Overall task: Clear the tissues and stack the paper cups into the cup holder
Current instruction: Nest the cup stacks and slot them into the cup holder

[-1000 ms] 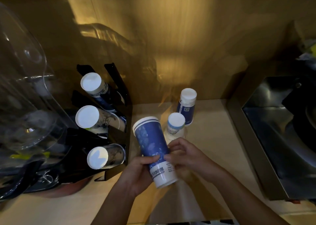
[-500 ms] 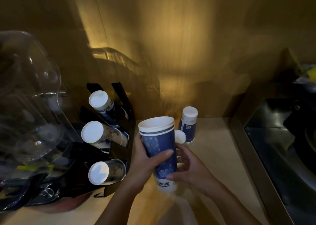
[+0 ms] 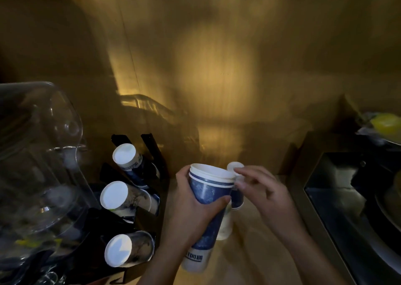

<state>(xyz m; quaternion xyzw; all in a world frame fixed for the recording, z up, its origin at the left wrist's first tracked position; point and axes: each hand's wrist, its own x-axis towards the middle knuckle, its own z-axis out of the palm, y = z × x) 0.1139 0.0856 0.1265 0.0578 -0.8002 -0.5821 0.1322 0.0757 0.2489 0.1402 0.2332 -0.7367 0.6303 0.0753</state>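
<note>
Holding: left hand (image 3: 196, 206) is wrapped round the middle of a stack of blue paper cups (image 3: 209, 200), thumb across the front, fingers behind
Stack of blue paper cups: open mouth up and tilted a little away from the person, white rims nested one inside another at the top, white printed base below the hand
Right hand (image 3: 263, 192): loose and unclenched, holding nothing, fingers spread; fingertips (image 3: 238, 184) just beside the stack's upper rim, on the side away from the left hand
Whether the fingertips touch the rim: cannot tell, the spot is blurred
Upturned blue cup (image 3: 236, 194): stands base up on the counter just beyond the right hand's fingertips, partly hidden by the stack
Pale cup (image 3: 225, 224): behind the stack, under the left thumb; mostly hidden
Cup holder (image 3: 152, 154): black rack out to the side of the left hand, well apart from the right hand
Top slot: cup stack (image 3: 128, 158) lying slanted, white base toward the camera
Middle slot: second cup stack (image 3: 120, 195), same way round, level with the left hand
Bottom slot: third cup stack (image 3: 127, 249), nearest the left forearm
Clear plastic container (image 3: 36, 165): large and curved, beyond the cup holder, farthest from the hands
Counter (image 3: 256, 254): light surface beneath both forearms
Metal sink (image 3: 347, 200): dark basin out past the right hand
Yellow object (image 3: 385, 125): above the sink's far corner, too blurred to name
</note>
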